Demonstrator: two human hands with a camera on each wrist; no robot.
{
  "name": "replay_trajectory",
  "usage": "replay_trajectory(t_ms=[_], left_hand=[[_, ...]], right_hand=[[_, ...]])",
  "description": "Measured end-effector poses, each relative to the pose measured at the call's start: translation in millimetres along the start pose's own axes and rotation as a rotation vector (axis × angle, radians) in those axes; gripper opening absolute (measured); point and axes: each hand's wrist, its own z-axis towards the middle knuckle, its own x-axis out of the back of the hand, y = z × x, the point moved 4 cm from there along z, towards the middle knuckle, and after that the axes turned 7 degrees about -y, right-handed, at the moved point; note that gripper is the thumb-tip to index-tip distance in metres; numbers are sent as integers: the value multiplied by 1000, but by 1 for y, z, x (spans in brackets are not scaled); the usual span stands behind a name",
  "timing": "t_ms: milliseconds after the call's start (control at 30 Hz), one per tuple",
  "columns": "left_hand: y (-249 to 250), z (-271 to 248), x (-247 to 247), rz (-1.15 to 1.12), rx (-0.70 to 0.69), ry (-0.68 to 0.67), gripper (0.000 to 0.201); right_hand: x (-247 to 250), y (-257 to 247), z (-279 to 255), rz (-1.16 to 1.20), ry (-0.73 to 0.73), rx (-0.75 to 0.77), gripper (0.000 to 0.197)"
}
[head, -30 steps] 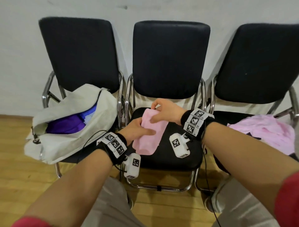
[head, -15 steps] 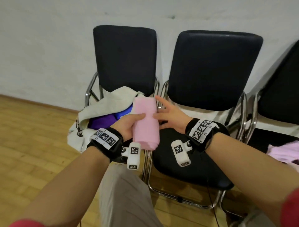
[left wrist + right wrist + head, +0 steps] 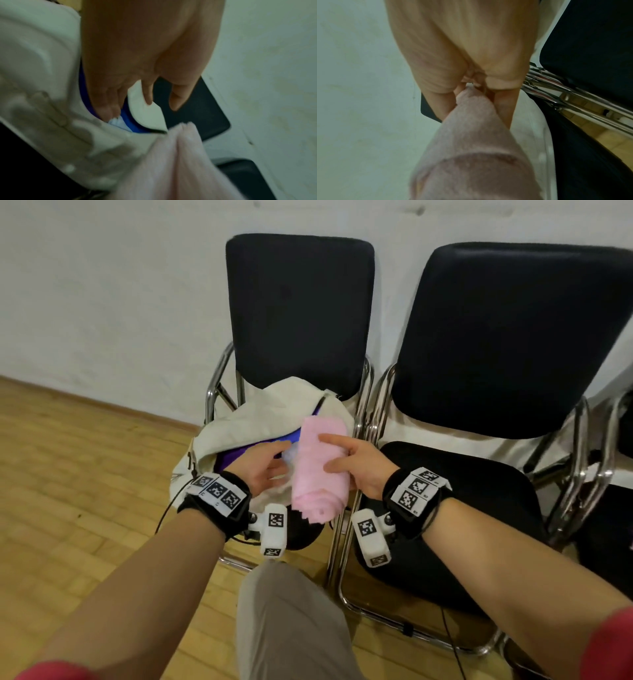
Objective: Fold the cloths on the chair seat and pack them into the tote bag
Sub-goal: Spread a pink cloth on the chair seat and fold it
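Note:
A cream tote bag (image 3: 246, 422) lies open on the left chair seat, with purple and blue cloths (image 3: 236, 457) inside. Over the bag's right side hangs a folded pink cloth (image 3: 318, 474). My right hand (image 3: 337, 453) grips it, index finger on top and thumb on its near side. In the right wrist view my right hand (image 3: 476, 86) pinches the pink cloth (image 3: 471, 135) between thumb and fingers. My left hand (image 3: 274, 463) is just left of the cloth. In the left wrist view my left hand (image 3: 137, 94) reaches with straight fingers into the bag (image 3: 42, 67), onto the blue cloth (image 3: 126, 121).
The middle chair's black seat (image 3: 445, 474) is to the right, and chrome chair frames (image 3: 363, 405) run between the two chairs. A third chair (image 3: 609, 508) shows at the right edge. My knee in grey trousers (image 3: 284, 611) is in front. Wooden floor (image 3: 85, 474) lies to the left.
Both hands lifted the pink cloth off the middle seat and carried it left over the bag. The left hand has let go of it and moved into the bag's mouth.

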Motion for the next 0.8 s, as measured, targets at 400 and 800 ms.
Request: replay_trajectory(t_ms=[400, 800], left_hand=[[74, 57, 59, -712, -346, 28, 15], [98, 36, 91, -710, -314, -24, 11]], right_hand=[[-6, -7, 72, -20, -142, -266, 55], [-18, -20, 186, 280, 102, -66, 47]])
